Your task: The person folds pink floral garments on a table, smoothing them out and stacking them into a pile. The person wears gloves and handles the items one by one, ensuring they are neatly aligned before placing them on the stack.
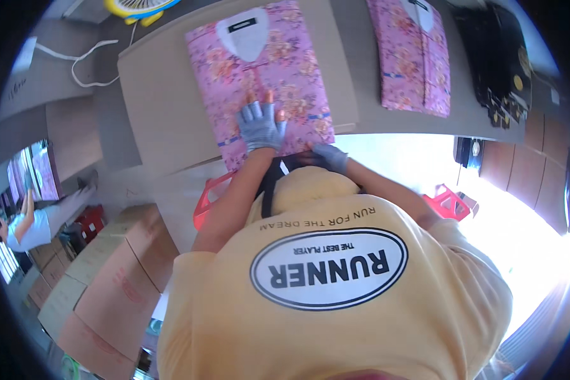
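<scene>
Now I watch the left hand, in a striped blue-grey fingerless glove, lying flat and open on a folded pink floral-print fabric garment, itself on a broad, smooth tan board. The right hand meets the near edge (gripping or not, I can't tell). Rightward, a matching folded garment rests apart.
</scene>
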Motion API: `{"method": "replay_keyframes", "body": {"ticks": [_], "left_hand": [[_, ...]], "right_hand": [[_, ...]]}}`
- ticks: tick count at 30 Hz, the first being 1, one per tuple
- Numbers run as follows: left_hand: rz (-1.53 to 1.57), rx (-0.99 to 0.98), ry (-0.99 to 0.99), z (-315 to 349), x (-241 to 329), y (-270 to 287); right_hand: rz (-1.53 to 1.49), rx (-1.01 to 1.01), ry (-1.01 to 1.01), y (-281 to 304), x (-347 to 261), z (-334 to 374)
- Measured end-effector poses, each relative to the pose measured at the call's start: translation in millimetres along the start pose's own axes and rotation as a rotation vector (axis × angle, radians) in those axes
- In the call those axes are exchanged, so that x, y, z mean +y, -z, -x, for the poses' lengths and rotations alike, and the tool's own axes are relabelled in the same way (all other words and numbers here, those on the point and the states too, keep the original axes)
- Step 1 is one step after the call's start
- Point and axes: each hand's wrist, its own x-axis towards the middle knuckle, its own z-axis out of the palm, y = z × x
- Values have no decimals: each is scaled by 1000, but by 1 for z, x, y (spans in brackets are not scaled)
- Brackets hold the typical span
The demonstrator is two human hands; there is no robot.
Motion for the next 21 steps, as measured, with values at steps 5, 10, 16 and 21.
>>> {"method": "replay_keyframes", "body": {"ticks": [5,10,16,21], "left_hand": [[110,-256,-154,4,-7,23],[666,-247,-97,-17,-2,36],[1160,-462,60,-60,0,123],[1690,-370,-467,-88,22,279]], "right_hand": [[120,394,413,-11,-16,39],[70,656,1248,122,-61,126],[101,1182,1005,250,-143,167],[1368,1408,20,345,-164,136]]}}
